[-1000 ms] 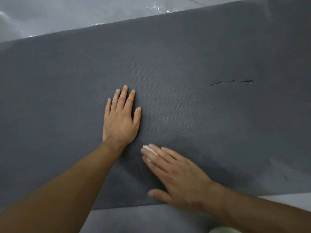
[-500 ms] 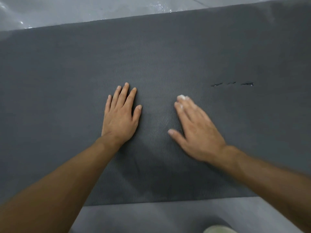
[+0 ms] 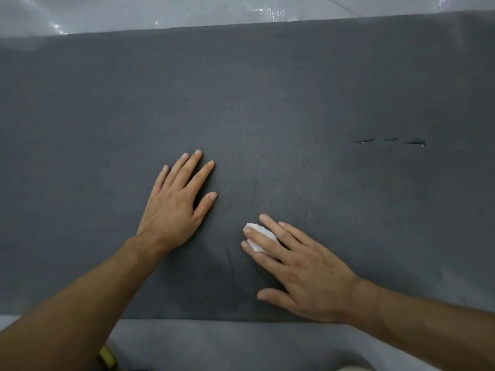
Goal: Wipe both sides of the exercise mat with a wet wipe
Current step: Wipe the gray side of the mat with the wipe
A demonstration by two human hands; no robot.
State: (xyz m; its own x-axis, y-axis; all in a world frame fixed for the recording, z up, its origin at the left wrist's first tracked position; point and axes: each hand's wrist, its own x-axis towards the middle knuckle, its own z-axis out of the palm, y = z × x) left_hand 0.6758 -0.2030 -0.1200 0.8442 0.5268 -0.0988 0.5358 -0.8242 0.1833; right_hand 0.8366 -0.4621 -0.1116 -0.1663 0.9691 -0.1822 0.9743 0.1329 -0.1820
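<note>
Grey exercise mat (image 3: 267,89) runs long-axis sideways. My left hand (image 3: 174,210) rests flat on it, fingers slightly spread. Just right of that hand and nearer me, my right hand (image 3: 308,271) presses the balled wet wipe (image 3: 261,229) under straight fingers. I'd stroke away from me next.

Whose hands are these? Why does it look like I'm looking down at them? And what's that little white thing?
There is no machine here: these are a person's two bare hands. The camera sits on the person's head and looks forward and down, so you see what they see. Below lies a big dark grey exercise mat with a wavy texture, spread on a pale shiny floor. The left hand rests flat on the mat, fingers straight. The right hand presses a small crumpled white wet wipe onto the mat with straight fingers, not in a fist. Further right, the mat has three little dark tears in a row.
</note>
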